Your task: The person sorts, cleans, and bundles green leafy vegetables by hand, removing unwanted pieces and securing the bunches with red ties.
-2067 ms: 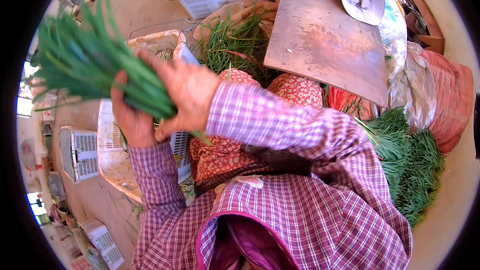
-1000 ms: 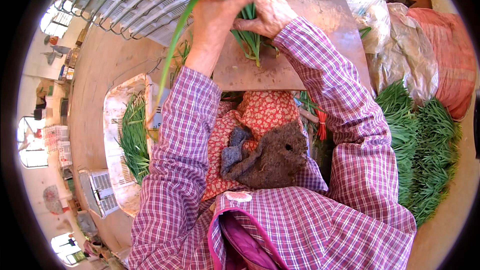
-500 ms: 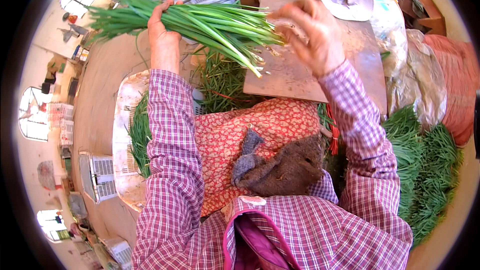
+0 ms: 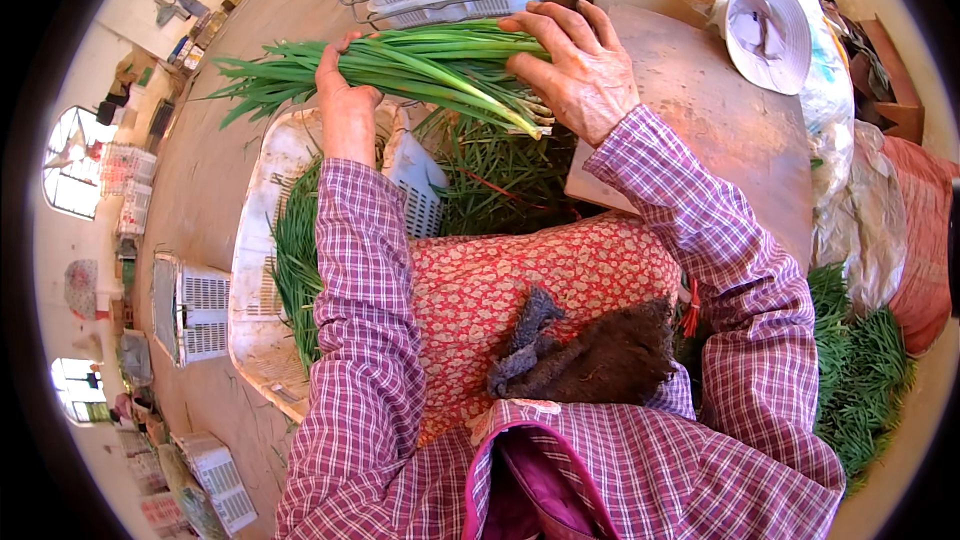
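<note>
We see the left hand (image 4: 347,105) holding the greens (image 4: 425,65) in its grip, up in the air near the bench (image 4: 710,120). The right hand (image 4: 578,75) is by the stem ends (image 4: 533,130); we can't tell if its grip holds.

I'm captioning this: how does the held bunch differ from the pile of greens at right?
The bunch is held up sideways in the left hand, with the right hand at one end; the pile lies low at the right, untouched. The bunch shows pale stems, while the pile's visible part shows leaves. The bunch looks brighter green than the pile. Both have long, thin green leaves.
</note>
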### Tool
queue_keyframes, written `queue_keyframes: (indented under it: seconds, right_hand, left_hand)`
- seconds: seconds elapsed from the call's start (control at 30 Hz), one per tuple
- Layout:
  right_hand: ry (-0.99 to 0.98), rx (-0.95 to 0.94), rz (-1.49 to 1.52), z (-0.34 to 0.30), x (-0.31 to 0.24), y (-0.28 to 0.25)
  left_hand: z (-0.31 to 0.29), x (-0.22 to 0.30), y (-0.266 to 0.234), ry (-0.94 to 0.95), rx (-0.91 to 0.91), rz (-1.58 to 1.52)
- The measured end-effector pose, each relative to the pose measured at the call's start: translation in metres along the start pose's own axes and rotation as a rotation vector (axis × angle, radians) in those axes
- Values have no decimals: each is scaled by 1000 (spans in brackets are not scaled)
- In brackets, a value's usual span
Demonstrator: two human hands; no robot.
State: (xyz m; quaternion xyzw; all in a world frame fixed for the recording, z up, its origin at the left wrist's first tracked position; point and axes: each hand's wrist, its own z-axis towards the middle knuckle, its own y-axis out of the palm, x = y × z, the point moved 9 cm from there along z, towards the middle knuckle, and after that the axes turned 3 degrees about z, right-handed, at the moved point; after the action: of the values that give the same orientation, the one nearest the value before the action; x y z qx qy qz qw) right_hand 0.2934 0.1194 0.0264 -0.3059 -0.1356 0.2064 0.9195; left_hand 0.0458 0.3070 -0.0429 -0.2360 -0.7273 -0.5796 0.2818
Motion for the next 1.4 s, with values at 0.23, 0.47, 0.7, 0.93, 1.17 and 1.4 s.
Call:
queue_keyframes:
  seconds: [0.23, 0.47, 0.7, 0.93, 1.17, 1.4]
  right_hand:
    - [-114, 68, 22, 17, -13, 17]
    - [-61, -66, 49, -15, 1, -10]
    - [216, -582, 290, -82, 8, 3]
    - [191, 114, 391, 24, -45, 9]
    - [346, 25, 425, 29, -45, 45]
    - [149, -315, 278, -44, -18, 58]
  left_hand:
    - [6, 25, -15, 43, -31, -72]
    - [1, 72, -29, 236, -119, -129]
    - [-6, 98, -38, 381, -220, -234]
    - [-17, 88, -18, 383, -323, -239]
    - [-17, 89, -15, 369, -420, -284]
    - [-19, 110, -33, 430, -495, -317]
